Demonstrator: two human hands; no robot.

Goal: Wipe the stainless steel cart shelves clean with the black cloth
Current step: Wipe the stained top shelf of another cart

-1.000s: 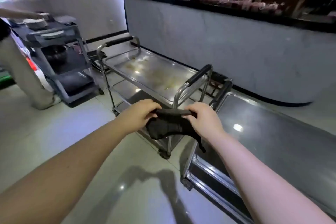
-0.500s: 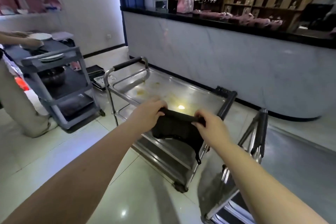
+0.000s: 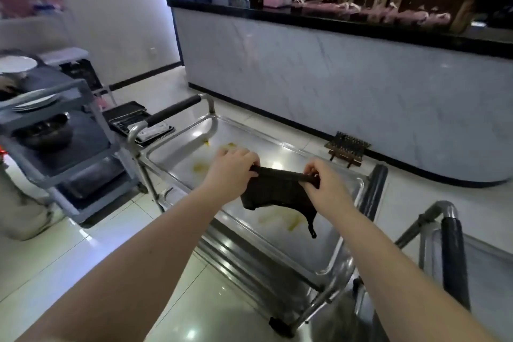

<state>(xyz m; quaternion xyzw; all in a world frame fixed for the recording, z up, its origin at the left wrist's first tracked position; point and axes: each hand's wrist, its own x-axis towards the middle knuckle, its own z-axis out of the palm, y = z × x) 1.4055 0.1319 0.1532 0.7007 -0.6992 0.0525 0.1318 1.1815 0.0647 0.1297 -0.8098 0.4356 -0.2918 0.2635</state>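
A stainless steel cart (image 3: 177, 157) stands in front of me, its top shelf smeared with yellow stains (image 3: 201, 166). Above that shelf I hold the black cloth (image 3: 277, 189) stretched between both hands. My left hand (image 3: 231, 166) pinches its left top corner and my right hand (image 3: 323, 183) pinches the right one. The cloth hangs down with a thin strap dangling at its lower right. Black handles (image 3: 173, 110) top both ends of the cart. Its lower shelves show only partly under the top tray.
A grey plastic cart (image 3: 69, 130) with plates and a dark bowl stands at left, a person beside it. A second steel cart (image 3: 452, 253) is at lower right. A long marble-fronted counter (image 3: 333, 78) runs behind. Black trays (image 3: 127, 118) lie on the floor.
I have come closer to the stained cart, which now sits right under my hands. Both hands still hold the cloth stretched, now over the top shelf.
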